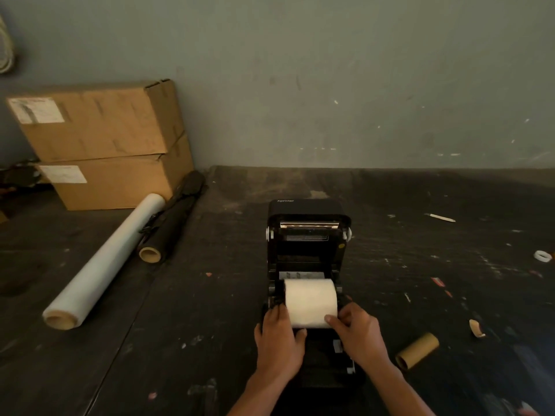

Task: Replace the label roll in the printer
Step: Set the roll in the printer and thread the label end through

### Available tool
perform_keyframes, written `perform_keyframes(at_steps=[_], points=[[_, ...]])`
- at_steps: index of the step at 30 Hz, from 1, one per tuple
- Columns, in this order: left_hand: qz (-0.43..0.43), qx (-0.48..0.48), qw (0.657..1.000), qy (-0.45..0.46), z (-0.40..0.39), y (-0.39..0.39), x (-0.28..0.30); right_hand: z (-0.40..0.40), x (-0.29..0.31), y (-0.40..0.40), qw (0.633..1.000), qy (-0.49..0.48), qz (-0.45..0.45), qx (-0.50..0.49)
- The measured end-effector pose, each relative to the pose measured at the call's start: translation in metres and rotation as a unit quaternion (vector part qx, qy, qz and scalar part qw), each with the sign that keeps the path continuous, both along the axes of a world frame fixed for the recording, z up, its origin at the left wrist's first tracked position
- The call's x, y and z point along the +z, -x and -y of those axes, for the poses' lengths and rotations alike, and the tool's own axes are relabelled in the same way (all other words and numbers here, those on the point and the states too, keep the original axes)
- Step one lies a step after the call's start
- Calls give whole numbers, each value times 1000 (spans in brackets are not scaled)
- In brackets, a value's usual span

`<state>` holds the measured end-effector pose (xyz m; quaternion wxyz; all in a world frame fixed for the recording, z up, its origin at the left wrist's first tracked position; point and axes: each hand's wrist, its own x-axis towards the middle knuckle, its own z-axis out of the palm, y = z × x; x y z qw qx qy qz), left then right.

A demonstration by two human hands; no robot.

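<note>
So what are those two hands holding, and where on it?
The white label roll in the open black printer: left hand at its left end, right hand at its right end.

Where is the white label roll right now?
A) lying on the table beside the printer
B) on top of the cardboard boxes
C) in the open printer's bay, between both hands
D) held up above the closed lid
C: the white label roll sits in the open printer, with the left hand and right hand at its two ends.
</note>
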<state>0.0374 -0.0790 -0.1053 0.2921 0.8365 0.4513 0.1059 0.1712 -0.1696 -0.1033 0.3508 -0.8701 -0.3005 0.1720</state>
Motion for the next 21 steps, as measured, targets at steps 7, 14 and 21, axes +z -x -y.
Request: perform_keyframes(at_steps=[7,14,21], points=[[-11,-18,999,39,8,10,2,0,2,5,999,-17,-41,-16],[10,-31,999,25,3,18,14,0,9,7,998,-16,-58,-37],[46,-24,998,35,0,20,19,4,12,8,992,-48,-104,-52]])
